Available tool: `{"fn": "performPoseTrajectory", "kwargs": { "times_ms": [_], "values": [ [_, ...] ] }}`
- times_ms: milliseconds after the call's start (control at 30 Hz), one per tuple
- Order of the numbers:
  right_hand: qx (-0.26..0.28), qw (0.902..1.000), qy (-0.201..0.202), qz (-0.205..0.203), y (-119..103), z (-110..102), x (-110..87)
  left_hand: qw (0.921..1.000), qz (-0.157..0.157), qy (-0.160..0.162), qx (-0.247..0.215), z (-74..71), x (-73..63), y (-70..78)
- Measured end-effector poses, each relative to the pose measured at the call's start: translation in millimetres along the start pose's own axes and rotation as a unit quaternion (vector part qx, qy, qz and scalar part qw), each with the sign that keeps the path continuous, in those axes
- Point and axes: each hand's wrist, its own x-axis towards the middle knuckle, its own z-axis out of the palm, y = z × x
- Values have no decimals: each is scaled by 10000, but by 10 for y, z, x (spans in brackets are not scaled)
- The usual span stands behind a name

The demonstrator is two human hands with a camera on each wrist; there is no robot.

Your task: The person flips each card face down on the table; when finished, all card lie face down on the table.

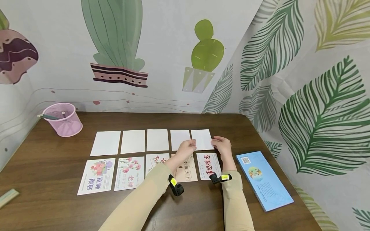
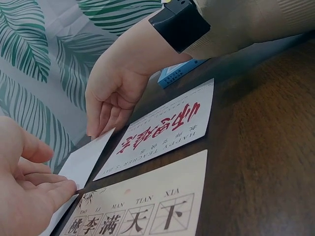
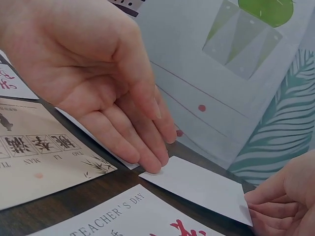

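Note:
A blank white card (image 1: 203, 140) lies at the right end of the upper row, between my two hands. My left hand (image 1: 185, 150) has its fingertips at the card's left edge, fingers fairly straight. At the right edge rest the fingertips of my right hand (image 1: 223, 147), loosely bent; the right wrist view shows them against the card's short side (image 3: 204, 189). Just below is a card with red writing (image 1: 208, 166). To its left, a cream card with boxed characters (image 1: 186, 171) is partly covered by my left arm.
Several more blank white cards (image 1: 133, 141) continue the upper row leftward. Beneath them lie printed cards, including a flower card (image 1: 96, 176). A blue book (image 1: 264, 181) lies at the right, a pink mesh pen cup (image 1: 67, 123) stands back left, and a pale green object (image 1: 8, 197) sits front left.

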Motion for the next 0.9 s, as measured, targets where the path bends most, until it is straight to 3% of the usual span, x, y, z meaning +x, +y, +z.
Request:
{"fn": "performPoseTrajectory", "kwargs": {
  "times_ms": [367,567,667,833,900],
  "values": [
    [-16,10000,-64,-5,-12,-3,-8,9999,83,46,66,10,30,-19],
    [-24,9999,-115,-49,-2,3,2,9996,222,-3,-193,-25,36,-60],
    [-33,9999,-121,-66,-6,4,-2,9989,367,-88,-293,-79,28,-67],
    [-63,9999,-99,-119,-41,20,-22,9982,537,-216,121,-241,-41,-58],
    [-86,9998,-96,-179,-63,39,-38,9984,467,-190,256,-331,-80,-62]
  ]
}}
